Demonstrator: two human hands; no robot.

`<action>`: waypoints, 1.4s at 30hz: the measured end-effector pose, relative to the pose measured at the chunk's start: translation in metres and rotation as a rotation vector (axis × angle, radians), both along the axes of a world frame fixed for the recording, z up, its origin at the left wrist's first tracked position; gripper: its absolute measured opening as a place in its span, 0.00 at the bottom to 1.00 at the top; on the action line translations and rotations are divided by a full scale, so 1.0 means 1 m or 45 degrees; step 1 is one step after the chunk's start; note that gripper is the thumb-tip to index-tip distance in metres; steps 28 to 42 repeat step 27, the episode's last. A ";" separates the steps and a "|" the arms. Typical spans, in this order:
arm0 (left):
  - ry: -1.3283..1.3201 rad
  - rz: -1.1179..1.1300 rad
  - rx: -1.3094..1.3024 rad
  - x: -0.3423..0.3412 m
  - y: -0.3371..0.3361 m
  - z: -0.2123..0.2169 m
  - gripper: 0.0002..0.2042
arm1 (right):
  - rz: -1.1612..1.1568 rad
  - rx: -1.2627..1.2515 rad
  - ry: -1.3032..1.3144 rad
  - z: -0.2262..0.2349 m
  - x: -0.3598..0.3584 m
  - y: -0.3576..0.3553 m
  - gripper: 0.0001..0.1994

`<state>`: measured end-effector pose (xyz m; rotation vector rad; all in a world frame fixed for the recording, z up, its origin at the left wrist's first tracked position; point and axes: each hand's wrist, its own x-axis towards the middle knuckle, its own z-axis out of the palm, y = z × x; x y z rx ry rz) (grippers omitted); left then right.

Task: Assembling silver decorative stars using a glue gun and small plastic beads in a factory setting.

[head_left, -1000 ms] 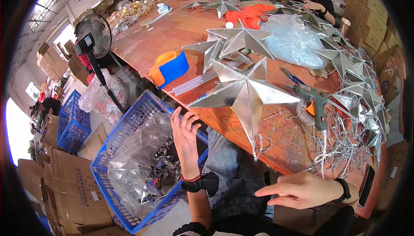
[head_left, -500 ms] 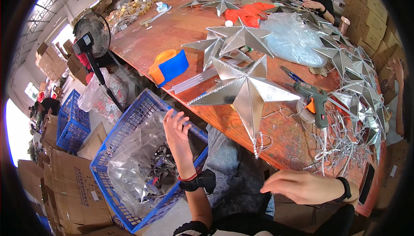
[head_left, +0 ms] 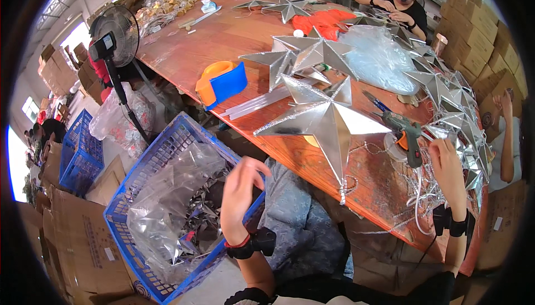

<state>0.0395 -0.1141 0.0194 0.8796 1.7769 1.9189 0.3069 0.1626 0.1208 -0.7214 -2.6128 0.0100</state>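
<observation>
My left hand [head_left: 239, 192] hovers over the near right rim of the blue plastic crate [head_left: 125, 190], fingers loosely bent, a little blurred and holding nothing. On the right, my right hand [head_left: 447, 165] reaches over the table's edge, just beside the handle of a dark green glue gun [head_left: 411, 144]. Its fingers are bent and apart, with nothing visible in them. Between the hands lies a large silver five-pointed star [head_left: 329, 124] with glittery trim along its ridges, one point overhanging the table edge. Tangled silver trim [head_left: 426, 185] lies under and around my right hand.
More silver stars [head_left: 320, 51] lie behind and along the right side. Clear glue sticks [head_left: 256, 104], an orange and blue roll [head_left: 220, 85] and a clear plastic bag [head_left: 379, 59] rest on the table. A fan [head_left: 116, 37] stands left. A co-worker [head_left: 401, 4] sits across.
My right hand has moved up and away from the near edge toward the glue gun and trim. My left hand has shifted slightly and its fingers have bent. The view has turned a little.
</observation>
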 end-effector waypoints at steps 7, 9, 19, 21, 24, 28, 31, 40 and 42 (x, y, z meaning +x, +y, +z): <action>0.140 -0.765 -0.140 0.020 0.004 0.009 0.13 | 0.106 -0.237 -0.007 -0.054 0.019 0.052 0.13; 0.165 -0.728 -0.199 0.023 0.013 0.006 0.14 | -0.037 -0.415 0.128 -0.058 0.010 0.048 0.13; -0.076 -0.657 -0.210 0.040 0.045 0.002 0.18 | -0.136 -0.565 0.243 -0.083 0.004 0.066 0.13; -0.245 -0.691 -0.120 0.049 0.046 0.003 0.17 | -0.105 -0.592 0.325 -0.085 0.001 0.066 0.13; -0.415 -0.725 0.056 0.059 0.054 -0.012 0.17 | -0.109 -0.681 0.354 -0.079 -0.002 0.061 0.16; -0.438 -0.838 0.081 0.060 0.058 -0.017 0.17 | -0.078 -0.740 0.354 -0.077 -0.003 0.059 0.18; -0.438 -0.838 0.081 0.060 0.058 -0.017 0.17 | -0.078 -0.740 0.354 -0.077 -0.003 0.059 0.18; -0.438 -0.838 0.081 0.060 0.058 -0.017 0.17 | -0.078 -0.740 0.354 -0.077 -0.003 0.059 0.18; -0.438 -0.838 0.081 0.060 0.058 -0.017 0.17 | -0.078 -0.740 0.354 -0.077 -0.003 0.059 0.18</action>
